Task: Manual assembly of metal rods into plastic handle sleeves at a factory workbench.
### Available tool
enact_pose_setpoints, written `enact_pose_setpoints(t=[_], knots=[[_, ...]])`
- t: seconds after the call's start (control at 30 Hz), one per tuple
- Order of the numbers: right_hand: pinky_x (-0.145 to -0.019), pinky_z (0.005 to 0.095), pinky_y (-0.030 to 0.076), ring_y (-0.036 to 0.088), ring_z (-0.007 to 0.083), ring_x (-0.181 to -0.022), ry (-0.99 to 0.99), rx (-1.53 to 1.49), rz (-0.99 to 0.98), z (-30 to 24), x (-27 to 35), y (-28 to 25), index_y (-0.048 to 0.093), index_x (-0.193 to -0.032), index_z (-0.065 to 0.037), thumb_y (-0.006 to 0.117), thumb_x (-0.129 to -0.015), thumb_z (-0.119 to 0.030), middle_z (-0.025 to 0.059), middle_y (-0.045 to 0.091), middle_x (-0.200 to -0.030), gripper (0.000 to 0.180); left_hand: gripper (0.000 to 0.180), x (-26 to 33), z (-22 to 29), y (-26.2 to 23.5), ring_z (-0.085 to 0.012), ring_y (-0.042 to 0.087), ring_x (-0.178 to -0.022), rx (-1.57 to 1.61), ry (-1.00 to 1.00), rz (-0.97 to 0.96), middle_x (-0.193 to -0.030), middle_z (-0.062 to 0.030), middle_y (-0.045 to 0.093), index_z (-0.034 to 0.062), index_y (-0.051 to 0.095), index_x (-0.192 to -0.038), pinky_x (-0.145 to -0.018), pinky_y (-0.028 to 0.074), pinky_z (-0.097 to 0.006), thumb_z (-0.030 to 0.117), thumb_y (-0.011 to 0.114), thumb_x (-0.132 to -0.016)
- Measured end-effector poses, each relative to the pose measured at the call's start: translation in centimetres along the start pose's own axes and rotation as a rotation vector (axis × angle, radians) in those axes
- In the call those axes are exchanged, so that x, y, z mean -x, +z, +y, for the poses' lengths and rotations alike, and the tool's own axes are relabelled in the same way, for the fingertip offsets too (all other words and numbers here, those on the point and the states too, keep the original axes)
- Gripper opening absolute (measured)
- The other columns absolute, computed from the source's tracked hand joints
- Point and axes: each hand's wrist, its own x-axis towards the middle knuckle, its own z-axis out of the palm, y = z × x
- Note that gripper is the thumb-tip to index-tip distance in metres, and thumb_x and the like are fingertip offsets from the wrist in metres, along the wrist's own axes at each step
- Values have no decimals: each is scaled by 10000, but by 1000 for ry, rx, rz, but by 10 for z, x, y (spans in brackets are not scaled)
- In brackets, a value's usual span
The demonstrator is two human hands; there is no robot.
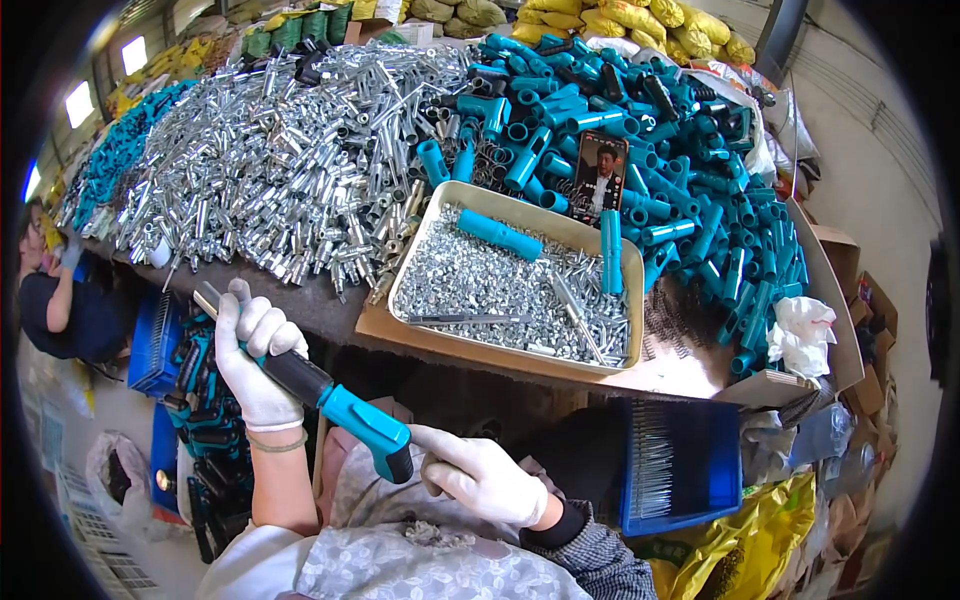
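My left hand (258, 350), in a white glove, is wrapped round a hand tool (365, 420) with a teal and black handle. The tool slants down to the right, and its metal shaft sticks out above my fist at the upper left. My right hand (490, 480), also gloved in white, is beside the lower black end of the handle. Its index finger stretches out to that end and seems to touch it; the other fingers are partly curled, with nothing visible in them. Beyond my hands stands a cream tray (408, 285) of small metal parts, with a teal sleeve (500, 235) lying across them.
A heap of metal shafts and sockets (270, 170) covers the bench at left; teal housings (690, 200) pile up at right around a phone (600, 178). Blue crates (690, 470) stand below the bench, one with rods. Another person (65, 300) sits at far left.
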Motion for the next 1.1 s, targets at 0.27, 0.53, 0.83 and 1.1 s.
enact_pose_setpoints(t=[0.27, 0.53, 0.83, 1.1], knots=[[-758, 271, 492, 611, 138, -824, -73, -463, -221, -6, 12, -1, 637, -1100, -3, 508, -1005, -148, 70, 627, -902, 217, 280, -1, 12, -5, -31, 293, -532, -26, 83, -9, -666, 80, 300, 48, 631, -1154, -547, 286, -238, 257, 465, -1070], [-753, 390, 513, 631, 313, -791, -427, -34, -149, 1, 3, 6, 635, -954, 0, 602, -919, -126, 150, 633, -896, 135, 257, -4, 7, 1, -32, 313, -544, 37, 73, -57, -670, 71, 307, 32, 627, -1122, -551, 291, -239, 228, 471, -1065], [-779, 412, 523, 629, 392, -833, -300, 204, -109, 22, -4, 10, 574, -1337, -70, 578, -922, -104, 206, 657, -932, 416, 236, -2, -5, -8, -39, 291, -527, -21, 123, -23, -654, 75, 296, 70, 623, -1144, -539, 278, -243, 233, 474, -1062], [-702, 340, 543, 670, 269, -733, -80, 123, 346, 24, -9, -9, 641, -1238, -10, 489, -872, 1, 176, 675, -889, 396, 240, 11, -19, 4, -33, 290, -520, 16, 27, 8, -652, 84, 293, 77, 646, -1125, -536, 286, -240, 224, 466, -1062]])
